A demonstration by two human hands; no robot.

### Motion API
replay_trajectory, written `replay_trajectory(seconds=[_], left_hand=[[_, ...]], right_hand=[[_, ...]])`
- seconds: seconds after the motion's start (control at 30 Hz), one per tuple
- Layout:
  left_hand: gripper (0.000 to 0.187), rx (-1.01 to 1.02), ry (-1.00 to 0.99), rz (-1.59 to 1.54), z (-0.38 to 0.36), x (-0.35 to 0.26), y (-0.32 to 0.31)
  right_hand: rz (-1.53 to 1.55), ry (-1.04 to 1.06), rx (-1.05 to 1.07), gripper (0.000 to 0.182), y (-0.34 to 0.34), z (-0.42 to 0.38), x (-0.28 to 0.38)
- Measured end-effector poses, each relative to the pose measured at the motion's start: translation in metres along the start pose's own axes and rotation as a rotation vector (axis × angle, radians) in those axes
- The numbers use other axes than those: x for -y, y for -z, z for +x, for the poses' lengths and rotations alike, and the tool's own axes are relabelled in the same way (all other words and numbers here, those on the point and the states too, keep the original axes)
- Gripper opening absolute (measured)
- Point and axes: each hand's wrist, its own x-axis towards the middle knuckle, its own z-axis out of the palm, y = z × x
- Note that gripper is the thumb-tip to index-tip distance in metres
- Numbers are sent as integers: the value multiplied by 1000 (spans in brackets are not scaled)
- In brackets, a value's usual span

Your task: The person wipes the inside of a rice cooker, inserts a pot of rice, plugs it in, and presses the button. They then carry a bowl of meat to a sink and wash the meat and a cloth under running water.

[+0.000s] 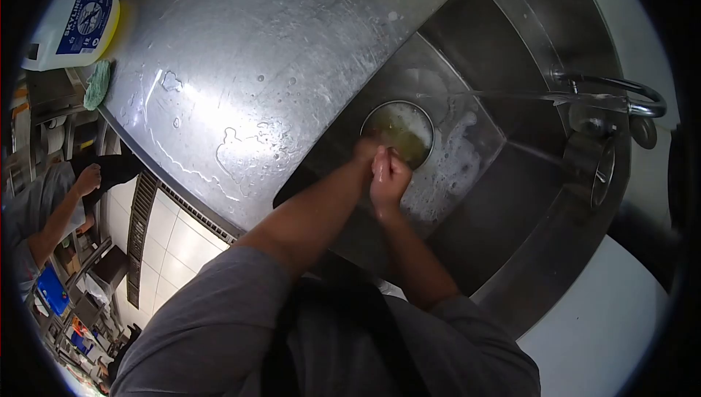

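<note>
Inside the steel sink [504, 243] is a round metal vessel [434, 134] with white suds and cloudy yellow-green water in it. My left hand [365, 150] is at the vessel's near-left rim, smeared by motion, so its fingers do not show clearly. Close beside it, my right hand [389, 178] is closed into a fist at the near rim. What the right fingers grip, if anything, is hidden. Suds [456, 159] lie on the sink bottom to the right of the vessel.
From the faucet [646, 108] at right, water streams into the sink. A metal pot [584, 152] stands near it. On the wet steel counter [241, 46] are a yellow-and-white jug [84, 28] and a green scrubbing cloth [97, 84]. Another person [51, 207] is at far left.
</note>
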Motion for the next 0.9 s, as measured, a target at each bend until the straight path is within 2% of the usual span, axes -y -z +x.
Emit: replay_trajectory(seconds=[0.1, 0.13, 0.17, 0.2, 0.27, 0.33, 0.4, 0.47, 0.5, 0.57, 0.6, 0.63, 0.67, 0.7, 0.77, 0.8, 0.83, 0.87, 0.9], left_hand=[[31, 95, -143, 101, -4, 16, -6], [30, 1, 23, -88, -37, -8, -32], [30, 1, 28, -89, -36, -8, -31], [33, 27, 43, -29, -30, -9, -27], [36, 54, 48, 36, -7, -16, -18], [40, 21, -49, 246, 5, -10, -5], [41, -17, -59, 249, -7, -5, -10], [45, -84, -98, 263, -46, -19, -30], [47, -120, -114, 270, -62, -23, -36], [48, -160, -148, 271, -53, -26, -34], [47, -120, -72, 226, -32, -15, -26], [47, -77, 4, 183, -43, -27, -25], [43, -170, 88, 63, -57, -37, -29], [43, -171, 84, 66, -58, -38, -25], [39, -22, 113, 128, -44, -38, -19], [43, 26, -98, -18, 1, -4, -6], [43, 29, -98, -19, 4, 3, -4], [36, 62, -423, 610, 6, 5, 0], [31, 91, -745, 1244, 6, 5, 2]], right_hand=[[2, 35, -65, 42, 0, 17, 23], [188, -203, -167, 43, 5, 50, 30], [372, -444, -269, 43, 8, 65, 33], [372, -446, -271, 43, 6, 58, 33], [113, -165, -196, 45, -5, 42, 34], [80, -147, -193, 43, -10, 28, 29], [50, -122, -192, 43, -9, 33, 8], [-472, -350, -129, 41, 9, 73, -55], [-468, -350, -129, 41, 18, 73, -92], [-691, 37, 78, 39, 24, 78, -148], [-944, -31, 169, 34, 23, 76, -136], [-942, -27, 164, 34, 21, 72, -129], [-645, -64, 65, 33, 16, 69, -120], [-345, -100, -29, 33, 11, 61, -110], [-186, -190, -9, 33, 6, 29, -57], [-187, -182, -10, 33, 5, 12, -16], [25, -158, -6, 35, 4, -8, 30], [240, -131, -5, 38, 3, -16, 53], [246, -127, -9, 38, 3, -6, 34]])
